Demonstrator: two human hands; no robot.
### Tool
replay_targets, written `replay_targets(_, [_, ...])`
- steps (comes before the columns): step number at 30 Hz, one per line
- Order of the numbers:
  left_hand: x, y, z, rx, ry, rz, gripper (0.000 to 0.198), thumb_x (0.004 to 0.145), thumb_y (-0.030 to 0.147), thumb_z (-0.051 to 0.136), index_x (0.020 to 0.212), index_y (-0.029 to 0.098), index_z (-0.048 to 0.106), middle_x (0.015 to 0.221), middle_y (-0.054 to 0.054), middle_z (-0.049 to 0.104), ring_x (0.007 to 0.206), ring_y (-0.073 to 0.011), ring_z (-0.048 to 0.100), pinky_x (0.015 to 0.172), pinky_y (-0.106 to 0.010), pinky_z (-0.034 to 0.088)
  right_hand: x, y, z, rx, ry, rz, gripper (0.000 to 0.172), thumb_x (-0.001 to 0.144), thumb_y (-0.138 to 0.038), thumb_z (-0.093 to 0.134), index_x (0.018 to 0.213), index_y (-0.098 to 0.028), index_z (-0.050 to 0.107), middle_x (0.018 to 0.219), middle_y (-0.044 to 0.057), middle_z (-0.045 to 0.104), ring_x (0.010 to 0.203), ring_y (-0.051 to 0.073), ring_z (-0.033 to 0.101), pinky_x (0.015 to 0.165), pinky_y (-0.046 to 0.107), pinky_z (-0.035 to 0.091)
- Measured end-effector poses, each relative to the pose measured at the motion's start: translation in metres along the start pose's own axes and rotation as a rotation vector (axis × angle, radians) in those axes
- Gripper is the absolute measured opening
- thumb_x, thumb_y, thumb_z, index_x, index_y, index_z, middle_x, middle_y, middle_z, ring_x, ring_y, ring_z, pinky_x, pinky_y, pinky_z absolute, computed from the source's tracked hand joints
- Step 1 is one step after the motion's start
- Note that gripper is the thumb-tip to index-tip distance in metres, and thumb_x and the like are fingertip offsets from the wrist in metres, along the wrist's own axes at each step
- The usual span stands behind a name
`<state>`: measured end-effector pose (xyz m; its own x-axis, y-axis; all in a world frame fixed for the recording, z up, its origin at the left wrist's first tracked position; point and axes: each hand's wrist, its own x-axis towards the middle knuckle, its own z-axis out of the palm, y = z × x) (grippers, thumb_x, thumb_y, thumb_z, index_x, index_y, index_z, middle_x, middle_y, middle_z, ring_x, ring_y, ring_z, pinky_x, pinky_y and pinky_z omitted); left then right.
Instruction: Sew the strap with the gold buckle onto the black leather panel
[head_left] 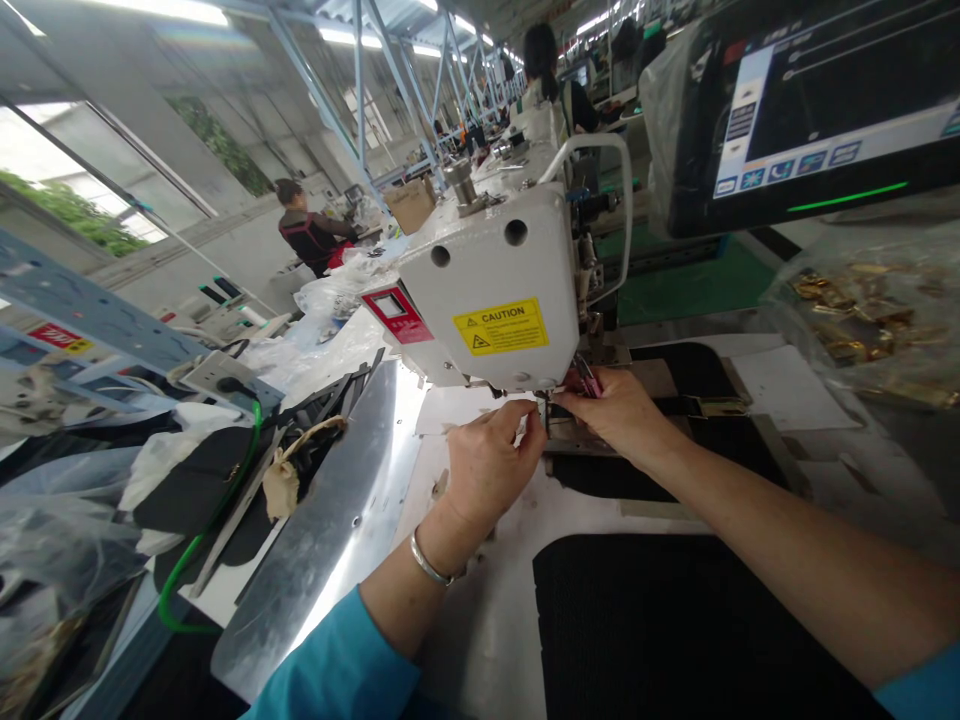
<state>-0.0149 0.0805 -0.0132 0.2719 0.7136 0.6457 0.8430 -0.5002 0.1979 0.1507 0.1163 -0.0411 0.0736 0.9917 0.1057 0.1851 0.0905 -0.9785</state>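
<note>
- Where the sewing machine (487, 290) overhangs the bench (495, 620), the left hand (491, 460) is pinched shut; what is held cannot be told.
- A pink tool (587, 380) is clasped by the right hand (619, 410) beside the needle.
- Open bench lies nearer.

A control screen (817, 110) with a green light strip sits upper right, wrapped in clear plastic; below it, a clear bag of gold metal fittings (862, 315) rests on the table's right side; a black textured mat (660, 620) lies at the near edge; a shiny curved metal plate (337, 520) slopes to the left; beside it are black straps (330, 400) and a green cable (206, 535); a cardboard box (411, 205) stands farther back; a seated person in dark clothing (307, 235) works by the windows (67, 200); another person (544, 70) stands down the aisle.
</note>
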Motion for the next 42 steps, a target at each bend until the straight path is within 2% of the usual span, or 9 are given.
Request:
replay_targets(8, [0.002, -0.003, 0.002, 0.036, -0.022, -0.055, 0.016, 0.084, 0.021, 0.057, 0.084, 0.018, 0.073, 0.051, 0.003, 0.056, 0.042, -0.0069, 0.042, 0.049, -0.021, 0.029, -0.002, -0.004, 0.000, -0.003, 0.010, 0.011, 0.011, 0.068, -0.030, 0.065, 0.065, -0.022, 0.059, 0.048, -0.003, 0.052, 0.053, 0.017, 0.056, 0.049, 0.027, 0.038])
replay_targets(26, [0.004, -0.002, -0.002, 0.011, -0.051, -0.092, 0.014, 0.082, 0.022, 0.059, 0.081, 0.018, 0.072, 0.051, 0.003, 0.055, 0.043, -0.0072, 0.041, 0.051, -0.021, 0.029, -0.001, -0.002, 0.000, 0.019, 0.007, 0.003, 0.013, 0.066, -0.032, 0.067, 0.067, -0.020, 0.062, 0.055, -0.002, 0.057, 0.054, 0.017, 0.056, 0.053, 0.028, 0.040])
replay_targets(34, [0.005, -0.001, -0.003, 0.041, 0.009, -0.110, 0.014, 0.082, 0.022, 0.058, 0.082, 0.018, 0.071, 0.050, 0.004, 0.052, 0.044, -0.0082, 0.041, 0.051, -0.023, 0.028, -0.002, -0.007, -0.001, 0.036, 0.053, -0.017, 0.012, 0.062, -0.024, 0.069, 0.071, -0.019, 0.062, 0.062, -0.001, 0.062, 0.059, 0.017, 0.057, 0.060, 0.030, 0.043])
replay_targets(38, [0.003, 0.000, -0.010, -0.069, -0.039, -0.114, 0.009, 0.081, 0.019, 0.058, 0.080, 0.017, 0.067, 0.057, 0.003, 0.055, 0.051, -0.0096, 0.048, 0.054, -0.023, 0.034, -0.002, -0.011, -0.001, 0.063, 0.075, -0.001, 0.011, 0.063, -0.023, 0.071, 0.071, -0.019, 0.065, 0.064, 0.000, 0.063, 0.062, 0.017, 0.057, 0.063, 0.030, 0.043])
replay_targets(40, [0.003, 0.001, -0.015, -0.158, -0.047, -0.113, 0.007, 0.079, 0.016, 0.057, 0.078, 0.016, 0.064, 0.064, 0.001, 0.059, 0.061, -0.0113, 0.054, 0.061, -0.023, 0.039, -0.002, -0.014, -0.001, 0.092, 0.058, 0.031, 0.008, 0.066, -0.024, 0.069, 0.065, -0.019, 0.063, 0.059, -0.001, 0.060, 0.059, 0.016, 0.056, 0.060, 0.029, 0.042])
replay_targets(42, [0.004, 0.001, -0.019, -0.247, -0.028, -0.113, 0.008, 0.079, 0.013, 0.057, 0.077, 0.015, 0.064, 0.072, -0.001, 0.062, 0.069, -0.0124, 0.057, 0.068, -0.024, 0.043, -0.001, -0.016, 0.000, 0.132, 0.036, 0.081, 0.011, 0.066, -0.023, 0.069, 0.060, -0.019, 0.060, 0.053, -0.002, 0.056, 0.053, 0.014, 0.052, 0.054, 0.027, 0.039])
